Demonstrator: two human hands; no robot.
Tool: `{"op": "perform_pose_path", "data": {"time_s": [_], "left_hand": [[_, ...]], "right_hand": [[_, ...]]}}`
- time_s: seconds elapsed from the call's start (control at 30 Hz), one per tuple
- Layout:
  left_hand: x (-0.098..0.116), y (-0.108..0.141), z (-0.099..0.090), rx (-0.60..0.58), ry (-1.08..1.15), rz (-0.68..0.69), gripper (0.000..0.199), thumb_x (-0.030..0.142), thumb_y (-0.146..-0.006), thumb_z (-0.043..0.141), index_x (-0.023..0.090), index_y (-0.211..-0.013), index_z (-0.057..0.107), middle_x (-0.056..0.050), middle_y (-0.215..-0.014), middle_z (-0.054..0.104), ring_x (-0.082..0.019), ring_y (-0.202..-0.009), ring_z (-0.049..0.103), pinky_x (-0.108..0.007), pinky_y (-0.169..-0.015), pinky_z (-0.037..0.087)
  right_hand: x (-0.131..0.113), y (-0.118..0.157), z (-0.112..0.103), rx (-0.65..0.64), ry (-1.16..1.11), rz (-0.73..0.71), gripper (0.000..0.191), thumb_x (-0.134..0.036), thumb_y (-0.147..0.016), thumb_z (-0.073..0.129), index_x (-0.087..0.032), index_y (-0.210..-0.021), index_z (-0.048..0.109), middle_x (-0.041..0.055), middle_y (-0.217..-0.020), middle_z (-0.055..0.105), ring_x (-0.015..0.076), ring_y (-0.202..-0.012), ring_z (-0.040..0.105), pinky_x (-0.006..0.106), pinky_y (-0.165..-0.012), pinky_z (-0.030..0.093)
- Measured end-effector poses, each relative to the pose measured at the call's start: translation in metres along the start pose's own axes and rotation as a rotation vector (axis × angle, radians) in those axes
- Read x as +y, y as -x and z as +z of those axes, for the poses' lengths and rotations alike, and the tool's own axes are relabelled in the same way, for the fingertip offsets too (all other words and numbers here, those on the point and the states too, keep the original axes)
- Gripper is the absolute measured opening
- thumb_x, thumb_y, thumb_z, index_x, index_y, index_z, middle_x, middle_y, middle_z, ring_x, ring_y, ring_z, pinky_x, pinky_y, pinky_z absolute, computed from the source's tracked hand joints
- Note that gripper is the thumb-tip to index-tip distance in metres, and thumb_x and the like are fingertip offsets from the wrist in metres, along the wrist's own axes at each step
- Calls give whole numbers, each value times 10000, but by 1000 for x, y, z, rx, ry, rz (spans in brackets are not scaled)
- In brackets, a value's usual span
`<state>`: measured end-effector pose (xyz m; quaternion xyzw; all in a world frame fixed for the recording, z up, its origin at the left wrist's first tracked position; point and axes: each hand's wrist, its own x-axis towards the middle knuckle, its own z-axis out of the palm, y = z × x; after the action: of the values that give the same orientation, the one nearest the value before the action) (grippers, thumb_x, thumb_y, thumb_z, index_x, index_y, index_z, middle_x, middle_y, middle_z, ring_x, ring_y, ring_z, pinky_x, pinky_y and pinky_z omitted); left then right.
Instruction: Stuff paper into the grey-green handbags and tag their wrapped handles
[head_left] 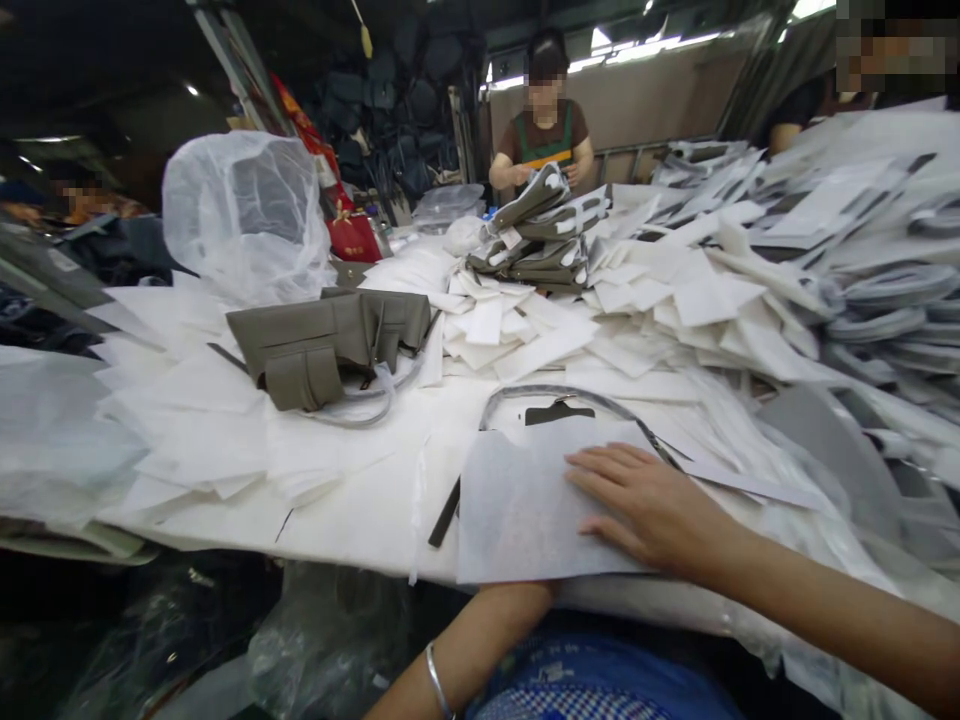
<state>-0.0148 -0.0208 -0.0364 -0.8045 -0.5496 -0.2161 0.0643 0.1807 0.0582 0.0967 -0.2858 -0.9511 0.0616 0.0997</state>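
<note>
Now, right hand (649,505) on white sheet (517,505), blurred lettering (553,672) on blue garment (637,665)

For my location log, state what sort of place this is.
Probably a handbag workshop: an olive, leather-look bag lies among fanned, thin white sheets, and similar olive goods are piled before a person in brown and green.

This looks like a handbag workshop: olive-grey handbags (307,335) and heaps of loose white sheets (180,435) cover much of the bench (375,510), an aproned co-worker (551,138) stands across the bench, and dark bags (405,105) crowd the background beyond it.
</note>
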Motion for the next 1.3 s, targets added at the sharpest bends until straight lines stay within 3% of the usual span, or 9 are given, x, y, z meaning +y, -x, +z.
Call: {"op": "perform_pose_path", "data": {"time_s": [0.07, 0.2, 0.3, 0.5, 0.7, 0.83, 1.07, 1.17, 1.3], "left_hand": [[0, 9, 2, 18, -15, 38, 558, 280, -974, 468, 271, -1523, 366, -54, -1491, 514, -282, -1383, 457, -530, -1174, 358], [-2, 25, -2, 37, -50, 103, 580, 265, -984, 442, 197, -1546, 318, -101, -1509, 486, -300, -1386, 453, -531, -1181, 336], [-2, 21, -11, 40, -79, 133, 561, 275, -983, 462, 213, -1531, 359, -99, -1495, 505, -314, -1362, 482, -542, -1170, 351], [0, 7, -26, -9, -48, 162, 585, 262, -962, 550, 365, -1510, 374, -16, -1528, 470, -283, -1391, 454, -509, -1195, 336], [0, 20, -18, 94, -88, 161, 544, 235, -976, 497, 228, -1512, 403, -82, -1470, 534, -318, -1410, 425, -552, -1244, 177], [2, 17, -20, 36, -72, 126, 570, 249, -972, 520, 280, -1523, 378, -69, -1494, 506, -330, -1399, 439, -582, -1223, 228], [4, 5, -30, -77, -24, 134, 521, 293, -964, 551, 253, -1474, 452, -100, -1474, 521, -325, -1354, 499, -550, -1137, 415], [10, 4, -51, -166, 10, 103, 459, 292, -927, 617, 219, -1376, 556, -134, -1326, 647, -342, -1183, 637, -544, -1009, 530], [20, -8, -108, -332, 258, 82, 257, 251, -930, 610, 208, -1180, 656, -77, -1067, 753, -237, -908, 730, -363, -815, 614]], "right_hand": [[4, -6, 19, -94, -78, -40, 650, -639, -931, 499, -276, -1471, 485, 118, -1529, 462, 344, -1393, 432, 574, -1134, 324], [11, 3, 46, -179, -140, 54, 676, -639, -955, 448, -305, -1538, 364, 106, -1597, 346, 372, -1461, 316, 638, -1158, 244], [17, 7, 47, -196, -144, 73, 691, -645, -954, 445, -299, -1544, 347, 107, -1607, 319, 381, -1476, 276, 665, -1161, 206], [34, 3, 43, -188, -139, 95, 678, -623, -961, 452, -289, -1543, 352, 118, -1614, 295, 381, -1480, 263, 665, -1168, 166], [25, 10, 44, -168, -218, -64, 664, -567, -976, 477, -335, -1564, 271, 50, -1617, 310, 309, -1500, 244, 595, -1212, 106], [24, 9, 49, -171, -207, -25, 665, -585, -984, 443, -309, -1565, 277, 52, -1620, 300, 316, -1503, 231, 584, -1213, 117], [22, 11, 60, -145, -120, 72, 698, -655, -976, 365, -260, -1551, 334, 83, -1610, 308, 372, -1480, 266, 648, -1174, 170], [22, 13, 61, -125, -119, 52, 696, -650, -977, 368, -257, -1551, 335, 88, -1611, 308, 371, -1484, 258, 649, -1173, 164], [24, 15, 63, -80, -127, 32, 689, -636, -974, 398, -258, -1548, 341, 92, -1599, 342, 359, -1478, 278, 633, -1178, 158]]}}
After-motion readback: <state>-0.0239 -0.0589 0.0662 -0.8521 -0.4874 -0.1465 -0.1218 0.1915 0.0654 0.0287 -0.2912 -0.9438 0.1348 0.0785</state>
